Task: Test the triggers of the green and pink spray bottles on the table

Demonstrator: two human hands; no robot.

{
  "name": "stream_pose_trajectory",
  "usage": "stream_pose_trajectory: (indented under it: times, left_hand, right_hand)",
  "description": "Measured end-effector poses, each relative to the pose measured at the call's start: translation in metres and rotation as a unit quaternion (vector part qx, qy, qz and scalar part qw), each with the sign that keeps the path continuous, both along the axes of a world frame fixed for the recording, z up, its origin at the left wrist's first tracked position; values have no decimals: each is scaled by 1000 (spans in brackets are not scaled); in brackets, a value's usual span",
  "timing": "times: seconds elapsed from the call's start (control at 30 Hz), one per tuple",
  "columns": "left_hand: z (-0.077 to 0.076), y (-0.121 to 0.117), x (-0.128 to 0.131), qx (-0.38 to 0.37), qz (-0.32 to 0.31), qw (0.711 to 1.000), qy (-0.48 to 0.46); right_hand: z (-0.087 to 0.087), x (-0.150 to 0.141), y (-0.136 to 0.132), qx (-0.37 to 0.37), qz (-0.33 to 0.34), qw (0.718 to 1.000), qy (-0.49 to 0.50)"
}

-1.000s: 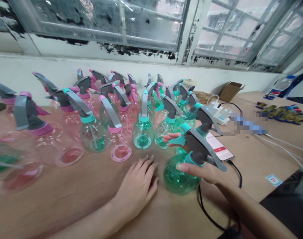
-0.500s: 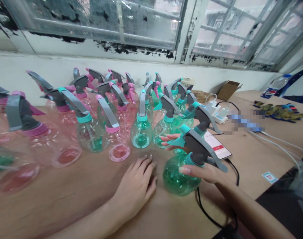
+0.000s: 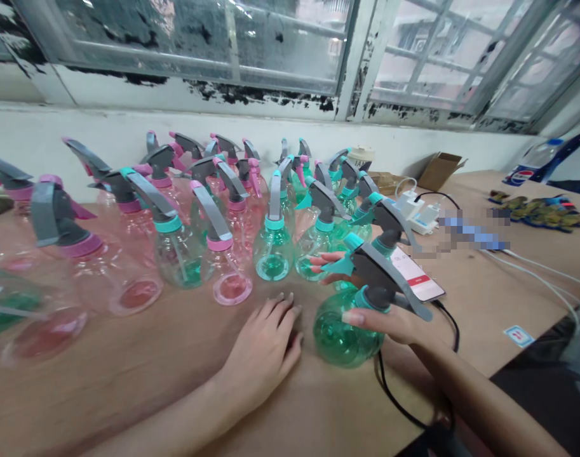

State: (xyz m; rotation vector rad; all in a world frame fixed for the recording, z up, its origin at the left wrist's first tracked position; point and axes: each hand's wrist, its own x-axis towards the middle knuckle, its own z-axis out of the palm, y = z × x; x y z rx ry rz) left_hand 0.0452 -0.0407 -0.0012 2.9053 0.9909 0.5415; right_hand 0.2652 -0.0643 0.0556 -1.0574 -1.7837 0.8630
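My right hand (image 3: 398,322) is closed round the neck of a green spray bottle (image 3: 344,336) with a turquoise collar and grey trigger head. Its thumb lies on the near side, while other fingers show beyond the head. The bottle is upright, its base at or just above the table. To its left, my left hand (image 3: 265,339) lies palm down on the table (image 3: 141,381), fingers stretched out and holding nothing. Just beyond those fingertips stand a pink spray bottle (image 3: 230,270) and a green spray bottle (image 3: 273,251).
Several more pink and green spray bottles crowd the left and back, including a large pink one (image 3: 96,273). Right of them are a phone (image 3: 420,282), white chargers (image 3: 420,212), a black cable (image 3: 399,409), an open carton (image 3: 439,171), patterned gloves (image 3: 540,209) and a Pepsi bottle (image 3: 532,165).
The view has turned slightly left, so the bottles at the left appear further right. My right hand keeps its hold on the green spray bottle, and my left hand stays flat on the table.
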Motion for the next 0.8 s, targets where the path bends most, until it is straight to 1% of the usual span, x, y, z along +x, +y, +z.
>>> stream_pose_trajectory:
  times: [0.1, 0.3, 0.43, 0.53, 0.6, 0.73, 0.8]
  left_hand:
    - [0, 0, 0, -4, 4, 1000, -2]
    - [2, -1, 1, -6, 2, 1000, -2]
    - [3, -2, 1, -5, 5, 1000, -5]
    - [3, -3, 1, -10, 12, 1000, -3]
    - [3, -4, 0, -8, 17, 1000, -1]
    - [3, -8, -3, 3, 21, 1000, 8]
    - [3, -12, -9, 7, 21, 1000, 11]
  right_hand:
    - [-2, 2, 0, 14, 2, 1000, -3]
    - [5, 1, -6, 29, -34, 998, -33]
    - [2, -3, -5, 33, -47, 998, -7]
    - [0, -5, -2, 25, -19, 999, -4]
    - [1, -8, -1, 26, -14, 1000, 9]
    - [6, -19, -4, 28, -40, 997, 59]
    - [8, -27, -4, 33, -43, 996, 75]
